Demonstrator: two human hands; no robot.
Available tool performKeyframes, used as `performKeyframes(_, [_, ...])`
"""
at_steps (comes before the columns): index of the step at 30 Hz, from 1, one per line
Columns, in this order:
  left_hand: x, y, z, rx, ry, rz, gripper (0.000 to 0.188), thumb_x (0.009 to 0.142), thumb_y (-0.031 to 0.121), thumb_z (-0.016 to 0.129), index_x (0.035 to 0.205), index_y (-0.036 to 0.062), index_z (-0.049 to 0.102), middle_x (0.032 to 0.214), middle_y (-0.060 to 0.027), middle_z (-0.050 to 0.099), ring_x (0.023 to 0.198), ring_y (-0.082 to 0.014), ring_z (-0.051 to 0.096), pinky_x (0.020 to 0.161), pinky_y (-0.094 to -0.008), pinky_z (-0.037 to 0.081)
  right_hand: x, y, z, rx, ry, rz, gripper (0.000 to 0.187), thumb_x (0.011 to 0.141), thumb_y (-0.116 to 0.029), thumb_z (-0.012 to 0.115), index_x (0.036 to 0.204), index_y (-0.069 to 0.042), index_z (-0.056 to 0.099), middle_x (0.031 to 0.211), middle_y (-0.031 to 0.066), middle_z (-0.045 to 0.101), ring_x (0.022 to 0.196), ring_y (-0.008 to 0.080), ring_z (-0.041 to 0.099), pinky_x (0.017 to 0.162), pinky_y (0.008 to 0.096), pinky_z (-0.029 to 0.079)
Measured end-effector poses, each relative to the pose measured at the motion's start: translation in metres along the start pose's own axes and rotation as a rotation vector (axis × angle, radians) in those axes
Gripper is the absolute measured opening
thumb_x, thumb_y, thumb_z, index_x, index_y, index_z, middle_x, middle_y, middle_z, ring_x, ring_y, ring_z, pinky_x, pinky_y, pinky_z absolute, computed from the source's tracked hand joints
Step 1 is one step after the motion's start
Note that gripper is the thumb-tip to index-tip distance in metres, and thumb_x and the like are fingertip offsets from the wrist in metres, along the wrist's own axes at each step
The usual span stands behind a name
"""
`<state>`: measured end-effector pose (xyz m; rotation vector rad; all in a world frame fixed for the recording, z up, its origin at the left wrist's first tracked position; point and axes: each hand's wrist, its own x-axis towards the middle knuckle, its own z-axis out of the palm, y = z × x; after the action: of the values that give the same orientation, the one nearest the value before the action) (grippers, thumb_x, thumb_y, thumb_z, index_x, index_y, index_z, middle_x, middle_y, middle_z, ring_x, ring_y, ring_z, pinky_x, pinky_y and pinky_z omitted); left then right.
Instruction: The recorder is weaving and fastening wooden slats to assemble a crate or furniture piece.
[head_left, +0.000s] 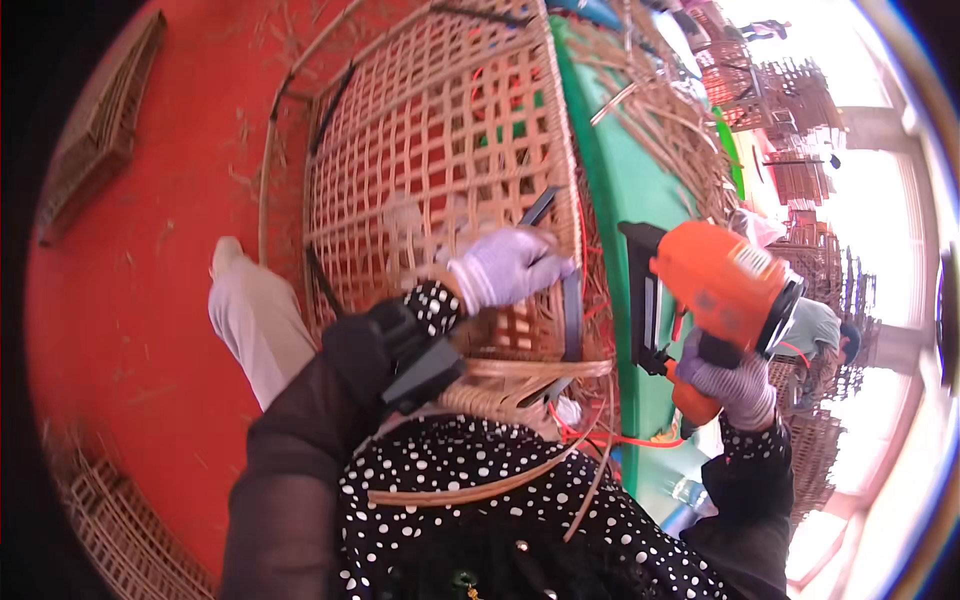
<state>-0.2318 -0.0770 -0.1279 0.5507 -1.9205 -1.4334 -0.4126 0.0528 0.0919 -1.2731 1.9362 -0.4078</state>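
A large woven rattan basket point(562, 120) with an open lattice and dark metal bars leans in front of me. My left hand point(508, 268), in a pale lilac glove, has its fingers closed at the basket's right edge, beside a dark metal bar point(572, 325). In my gloved right hand point(735, 382) is an orange nail gun point(718, 275), held upright by its grip. Its dark nose and magazine point left, apart from the basket. Loose rattan strips point(480, 495) lie across my lap.
Right of the basket runs a green surface point(620, 190), heaped with rattan strips point(665, 110) at its far end. A red hose point(640, 440) trails near the gun. Woven pieces point(105, 130) lie on the red floor point(150, 330). Another person point(815, 335) sits at the right among stacked baskets.
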Motion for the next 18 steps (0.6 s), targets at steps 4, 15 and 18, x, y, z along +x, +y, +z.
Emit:
performKeyframes(4, [0.001,-0.011,-0.004,0.021,-0.100,-0.101,0.030,0.087,0.031,0.054,0.082,0.0018,0.062,0.070,-0.0128,0.058,0.062,-0.0252,0.056,0.058,-0.0320,0.045,0.000,0.017,0.027,-0.809,-0.031,-0.461,0.028,0.068,-0.004,0.058,0.096,-0.007,0.059,0.088,0.0074,0.061,0.080,0.0257,0.060,0.071,0.0344,0.048])
performKeyframes(15, [-0.011,-0.020,0.004,0.025,-0.025,0.110,0.019,0.086,0.023,0.047,0.085,0.0050,0.055,0.073,-0.0150,0.056,0.069,-0.0340,0.057,0.062,-0.0395,0.046,-0.010,-0.006,0.031,-0.762,-0.219,-0.284,0.031,0.069,-0.010,0.061,0.100,-0.011,0.059,0.093,0.0072,0.060,0.088,0.0271,0.059,0.075,0.0387,0.048])
performKeyframes(18, [-0.009,-0.014,-0.002,0.008,-0.066,0.059,0.020,0.086,0.024,0.046,0.082,0.0051,0.054,0.072,-0.0158,0.056,0.068,-0.0354,0.057,0.063,-0.0411,0.046,-0.007,-0.015,0.026,-0.972,-0.264,-0.370,0.032,0.068,-0.010,0.062,0.100,-0.011,0.059,0.094,0.0071,0.060,0.088,0.0269,0.059,0.075,0.0387,0.048])
